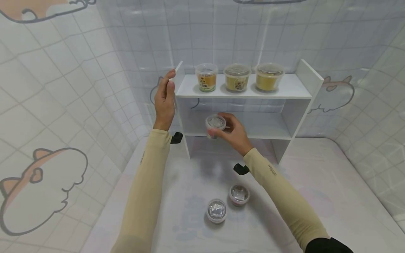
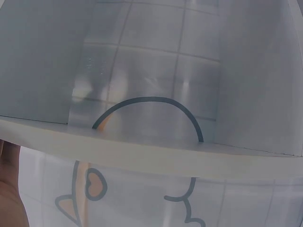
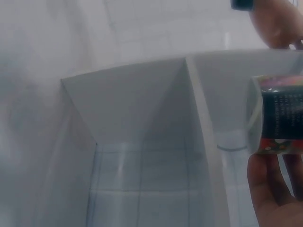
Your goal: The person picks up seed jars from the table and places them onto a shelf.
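Observation:
My right hand (image 1: 233, 135) grips a small lidded plastic cup (image 1: 216, 122) between thumb and fingers, in front of the middle shelf at its left part. In the right wrist view the cup (image 3: 284, 113) lies sideways across the picture and shows a dark printed label, with fingers (image 3: 272, 182) around it. My left hand (image 1: 165, 102) is raised at the left side panel of the white shelf unit (image 1: 243, 95), fingers extended upward along its outer side. Part of that hand (image 2: 9, 189) shows at the left edge of the left wrist view, beside the panel.
Three lidded cups with yellow contents or labels stand in a row on the top shelf: a left cup (image 1: 207, 79), a middle cup (image 1: 236, 79) and a right cup (image 1: 269, 78). Two more lidded cups, one nearer (image 1: 216, 211) and one farther (image 1: 239, 195), stand on the white-covered table (image 1: 177, 225).

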The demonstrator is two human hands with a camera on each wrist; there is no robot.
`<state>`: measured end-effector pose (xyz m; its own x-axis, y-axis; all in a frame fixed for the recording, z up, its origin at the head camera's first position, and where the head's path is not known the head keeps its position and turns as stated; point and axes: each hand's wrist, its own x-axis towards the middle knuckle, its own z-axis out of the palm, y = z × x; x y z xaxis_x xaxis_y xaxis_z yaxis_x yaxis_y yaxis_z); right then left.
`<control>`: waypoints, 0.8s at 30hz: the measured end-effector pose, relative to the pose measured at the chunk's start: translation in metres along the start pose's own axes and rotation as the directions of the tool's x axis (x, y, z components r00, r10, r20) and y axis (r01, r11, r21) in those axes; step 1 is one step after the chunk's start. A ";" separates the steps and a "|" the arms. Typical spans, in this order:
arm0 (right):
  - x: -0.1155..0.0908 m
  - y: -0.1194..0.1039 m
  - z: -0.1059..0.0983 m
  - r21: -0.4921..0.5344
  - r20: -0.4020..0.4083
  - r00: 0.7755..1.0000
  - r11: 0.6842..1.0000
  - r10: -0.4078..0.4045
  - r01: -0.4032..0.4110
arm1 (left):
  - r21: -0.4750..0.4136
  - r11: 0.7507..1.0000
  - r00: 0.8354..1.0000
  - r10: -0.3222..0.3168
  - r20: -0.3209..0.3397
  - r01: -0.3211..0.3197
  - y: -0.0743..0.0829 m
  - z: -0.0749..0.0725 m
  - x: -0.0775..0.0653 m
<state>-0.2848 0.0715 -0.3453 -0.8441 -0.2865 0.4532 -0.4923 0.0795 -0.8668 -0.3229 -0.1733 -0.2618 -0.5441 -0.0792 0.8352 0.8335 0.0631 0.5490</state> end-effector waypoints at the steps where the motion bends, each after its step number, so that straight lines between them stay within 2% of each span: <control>1: 0.003 0.002 0.000 0.002 0.001 1.000 1.000 0.008 -0.008 | 0.006 1.000 1.000 0.002 0.001 -0.002 0.000 0.000 0.000; 9: 0.028 0.032 0.003 -0.048 -0.034 0.996 0.995 0.080 -0.082 | 0.032 0.999 0.999 0.035 0.026 -0.036 -0.002 0.000 0.001; 11: 0.032 0.033 0.006 -0.048 -0.040 0.995 0.994 0.091 -0.093 | 0.034 0.999 0.999 0.041 0.025 -0.041 -0.003 0.000 0.002; 16: 0.034 0.011 0.015 -0.067 -0.019 0.989 0.987 0.144 -0.145 | 0.035 0.998 0.999 0.047 0.013 -0.047 -0.003 0.000 0.001; 18: 0.037 0.009 0.018 -0.073 -0.012 0.987 0.984 0.160 -0.160 | 0.037 0.998 0.999 0.042 0.005 -0.042 -0.003 0.000 0.001; 24: 0.050 0.032 0.021 -0.137 -0.034 0.984 0.974 0.176 -0.179 | 0.034 0.999 0.999 0.038 0.012 -0.038 -0.003 0.000 0.001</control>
<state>-0.3385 0.0398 -0.3544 -0.9244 -0.2349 0.3004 -0.3575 0.2601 -0.8970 -0.3263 -0.1739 -0.2626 -0.5133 -0.0650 0.8557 0.8498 0.1003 0.5174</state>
